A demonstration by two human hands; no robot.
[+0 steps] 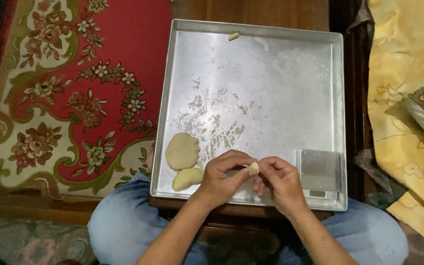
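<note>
My left hand (223, 177) and my right hand (279, 180) meet over the near edge of a square metal tray (251, 54). Together their fingertips pinch a small pale piece of dough (254, 166). Two flattened dough rounds lie in the tray's near left corner: a larger one (182, 151) and a smaller one (187, 178) just in front of it, close to my left wrist. A tiny dough bit (233, 36) rests at the tray's far edge. Flour smears dust the tray's middle.
A small metal digital scale (318, 172) sits in the tray's near right corner, beside my right hand. The tray rests on a low wooden table (251, 10). A red floral rug (74, 88) lies to the left, a yellow cloth (408, 64) to the right.
</note>
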